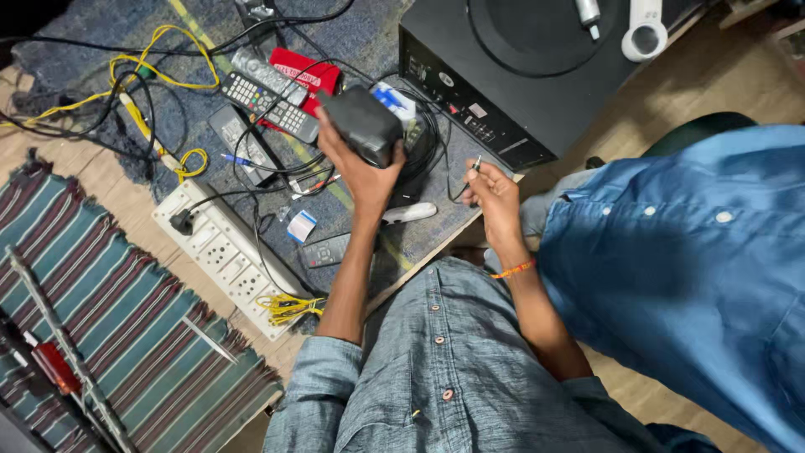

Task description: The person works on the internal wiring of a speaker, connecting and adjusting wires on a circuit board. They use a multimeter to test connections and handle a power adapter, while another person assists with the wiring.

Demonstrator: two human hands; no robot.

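- Hands at work beside a large black speaker cabinet (503, 75).
- Left hand (362, 172) grips a small matte-black box (362, 124), lifted just left of the cabinet.
- Right hand (490, 195) pinches a thin cable plug (475, 164) below the cabinet's front.

black box (362, 124) underside hidden by left hand (362, 172); speaker cabinet (503, 75) cut off.
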